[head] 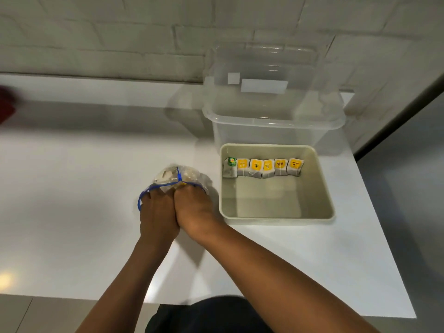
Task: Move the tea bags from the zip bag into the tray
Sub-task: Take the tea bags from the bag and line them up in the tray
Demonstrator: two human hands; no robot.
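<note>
A clear zip bag (173, 177) with a blue zip strip lies on the white table, left of the tray, with tea bags inside. My left hand (157, 213) holds the bag's blue-edged mouth on the left side. My right hand (193, 207) is pressed against the left one, its fingers tucked into the bag's opening and hidden there. The cream square tray (323, 188) stands to the right. A row of several tea bags (263, 167) with yellow tags, plus one green-tagged, stands along its far wall.
A clear plastic storage box (274, 116) with its lid raised stands behind the tray, against the white brick wall. A red object (6, 106) shows at the left edge. The table's right edge (374, 200) runs close beside the tray.
</note>
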